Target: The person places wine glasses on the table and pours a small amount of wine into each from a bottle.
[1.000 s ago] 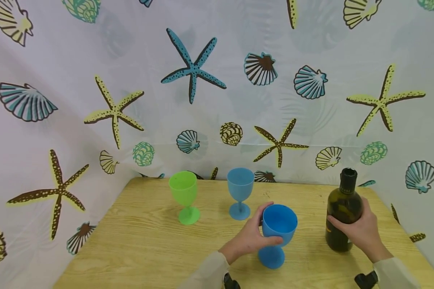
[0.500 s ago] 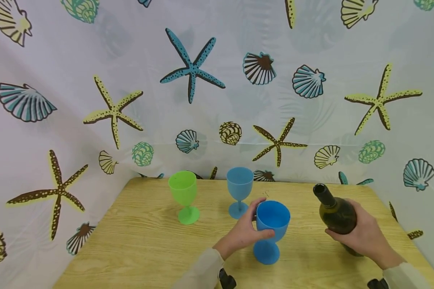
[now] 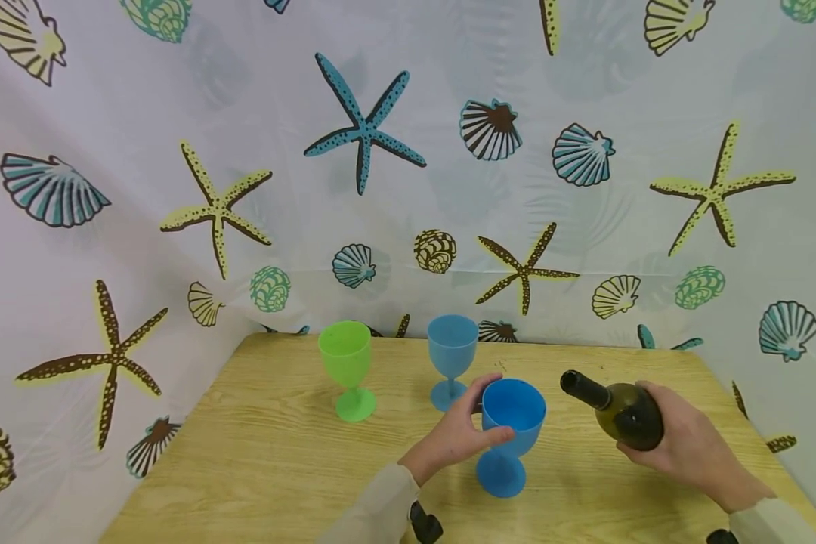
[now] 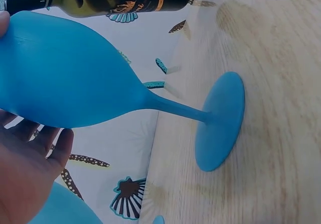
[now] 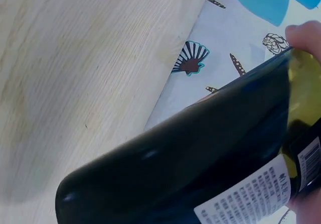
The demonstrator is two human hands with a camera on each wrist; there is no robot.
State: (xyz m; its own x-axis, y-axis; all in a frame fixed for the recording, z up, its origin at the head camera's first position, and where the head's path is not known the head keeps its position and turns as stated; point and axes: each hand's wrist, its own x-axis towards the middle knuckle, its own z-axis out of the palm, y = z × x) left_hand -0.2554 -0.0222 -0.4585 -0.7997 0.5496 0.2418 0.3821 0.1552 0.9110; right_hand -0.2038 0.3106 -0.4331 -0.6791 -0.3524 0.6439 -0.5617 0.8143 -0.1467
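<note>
Just now a dark green glass bottle (image 3: 629,418) leans well over in the person's right hand (image 3: 685,442), its grip curled firmly round the body, the open mouth turned toward a deep blue, plastic-looking goblet (image 3: 512,414) but apart from its rim. That goblet stands on the pale wood-grain surface (image 3: 265,453), the left hand (image 3: 454,440) keeping its grip about the bowl, thumb on the near side. Behind it stands a lighter blue stemmed goblet (image 3: 452,346), and left of that a bright green stemmed goblet (image 3: 347,361), both upright. Beyond hangs a white cloth printed with starfish and shells (image 3: 408,204).
</note>
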